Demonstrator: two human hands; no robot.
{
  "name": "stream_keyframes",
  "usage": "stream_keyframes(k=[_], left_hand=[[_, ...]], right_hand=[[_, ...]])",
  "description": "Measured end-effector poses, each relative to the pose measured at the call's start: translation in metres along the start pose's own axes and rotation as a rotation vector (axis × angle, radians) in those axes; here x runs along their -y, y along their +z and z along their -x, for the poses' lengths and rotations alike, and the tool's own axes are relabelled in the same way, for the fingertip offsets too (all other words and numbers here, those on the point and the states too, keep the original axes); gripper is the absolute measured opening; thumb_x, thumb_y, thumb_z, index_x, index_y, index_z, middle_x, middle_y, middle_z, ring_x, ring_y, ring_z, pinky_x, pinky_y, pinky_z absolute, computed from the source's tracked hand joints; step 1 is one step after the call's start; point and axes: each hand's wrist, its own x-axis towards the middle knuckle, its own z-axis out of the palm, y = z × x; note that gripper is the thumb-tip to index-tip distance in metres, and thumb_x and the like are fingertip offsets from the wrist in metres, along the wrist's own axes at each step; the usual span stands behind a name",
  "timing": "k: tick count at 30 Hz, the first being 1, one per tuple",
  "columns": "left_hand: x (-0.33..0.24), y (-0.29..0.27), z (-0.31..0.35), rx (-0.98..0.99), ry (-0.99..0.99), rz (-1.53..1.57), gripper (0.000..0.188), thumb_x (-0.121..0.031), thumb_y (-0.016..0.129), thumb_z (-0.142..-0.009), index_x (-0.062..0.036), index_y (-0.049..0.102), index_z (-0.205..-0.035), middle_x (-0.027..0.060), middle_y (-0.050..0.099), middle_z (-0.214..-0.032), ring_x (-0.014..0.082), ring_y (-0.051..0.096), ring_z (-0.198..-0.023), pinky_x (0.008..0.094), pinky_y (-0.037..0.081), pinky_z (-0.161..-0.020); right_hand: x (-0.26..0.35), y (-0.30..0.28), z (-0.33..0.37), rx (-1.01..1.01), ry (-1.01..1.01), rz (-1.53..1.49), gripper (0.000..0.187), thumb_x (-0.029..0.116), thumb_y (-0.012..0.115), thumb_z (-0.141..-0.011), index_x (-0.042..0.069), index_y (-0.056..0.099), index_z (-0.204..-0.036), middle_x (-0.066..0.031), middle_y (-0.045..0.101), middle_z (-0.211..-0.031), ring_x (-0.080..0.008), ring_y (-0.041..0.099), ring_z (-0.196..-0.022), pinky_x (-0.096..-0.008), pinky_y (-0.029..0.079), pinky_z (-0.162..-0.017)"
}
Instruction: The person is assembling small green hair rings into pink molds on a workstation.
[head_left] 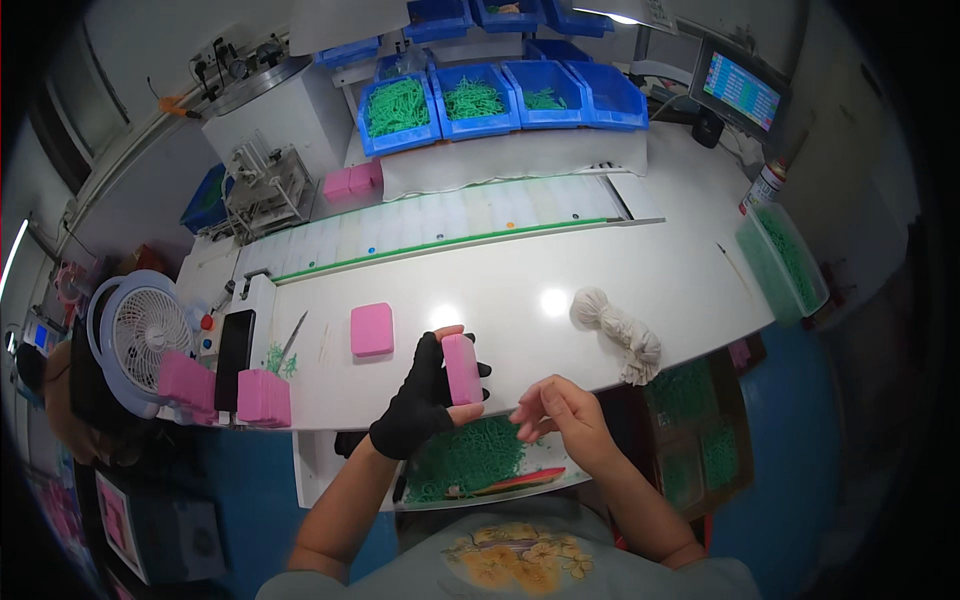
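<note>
My left hand (pixel 415 400), in a black glove with some bare fingertips, grips a pink rounded block (pixel 461 368) by its edges above the near side of the white table. The block is turned so that its narrow side shows. Just to the right, my bare right hand (pixel 570 415) hangs apart from the block, its fingers loosely bent and nothing visible in them. A second pink block (pixel 372 330) lies flat on the table, left of my gloved hand. Below my hands, a drawer holds many small green pieces (pixel 465 455) and a red, flat, pointed thing (pixel 525 482).
Pink blocks (pixel 263 398) stand stacked at the left, near a dark phone-like slab (pixel 235 350), tweezers (pixel 294 335) and a fan (pixel 150 330). A bundled cloth (pixel 618 332) lies at right. Behind run a green-edged conveyor (pixel 430 225) and blue bins (pixel 398 108); a clear tub (pixel 785 262) sits far right.
</note>
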Motion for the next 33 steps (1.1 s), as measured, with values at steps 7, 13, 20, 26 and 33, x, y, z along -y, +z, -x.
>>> stream_keyframes(k=[7, 13, 20, 26, 33], left_hand=[[0.029, 0.003, 0.009, 0.026, 0.341, -0.505, 0.066, -0.007, 0.071, -0.078, -0.0065, 0.037, -0.134, 0.0129, 0.039, -0.139, 0.0261, 0.047, -0.122, 0.0387, 0.041, -0.102], [0.028, 0.012, 0.015, 0.061, 0.484, -0.476, 0.085, -0.008, 0.078, -0.074, -0.0036, 0.029, -0.143, 0.0167, 0.042, -0.136, 0.0254, 0.044, -0.127, 0.0388, 0.038, -0.105], [0.007, 0.028, 0.012, -0.219, 0.472, -0.724, 0.064, -0.02, 0.083, -0.07, -0.0022, 0.054, -0.124, 0.0118, 0.056, -0.115, 0.0218, 0.056, -0.111, 0.0349, 0.046, -0.093], [0.016, 0.033, 0.007, -0.323, 0.339, -0.575, 0.035, -0.008, 0.076, -0.078, -0.0008, 0.065, -0.11, 0.0073, 0.064, -0.094, 0.0148, 0.065, -0.086, 0.0275, 0.053, -0.075], [0.017, 0.046, 0.01, -0.403, 0.279, -0.593, 0.022, -0.004, 0.069, -0.084, 0.0014, 0.067, -0.106, 0.0087, 0.066, -0.088, 0.0114, 0.064, -0.078, 0.025, 0.052, -0.07]], right_hand=[[0.003, 0.017, -0.011, 0.009, 0.183, 0.077, 0.04, 0.035, 0.043, -0.102, -0.001, 0.05, -0.12, -0.016, 0.062, -0.109, -0.0175, 0.065, -0.091, -0.0295, 0.056, -0.076], [-0.014, 0.026, -0.021, 0.131, 0.277, -0.364, 0.05, 0.038, 0.045, -0.101, -0.001, 0.041, -0.132, -0.0141, 0.053, -0.12, -0.02, 0.058, -0.111, -0.0337, 0.053, -0.088], [-0.017, 0.033, -0.022, -0.127, 0.08, -0.26, 0.044, 0.024, 0.05, -0.1, -0.002, 0.04, -0.134, -0.0119, 0.055, -0.121, -0.0179, 0.057, -0.111, -0.0304, 0.052, -0.089], [-0.017, 0.037, -0.022, -0.202, -0.116, 0.003, 0.039, 0.019, 0.049, -0.101, -0.003, 0.047, -0.133, -0.0106, 0.063, -0.11, -0.0127, 0.061, -0.099, -0.0277, 0.053, -0.085], [-0.012, 0.044, -0.017, -0.3, -0.171, 0.092, 0.038, 0.024, 0.049, -0.101, -0.004, 0.052, -0.127, -0.0082, 0.067, -0.093, -0.0112, 0.064, -0.084, -0.0268, 0.054, -0.074]])
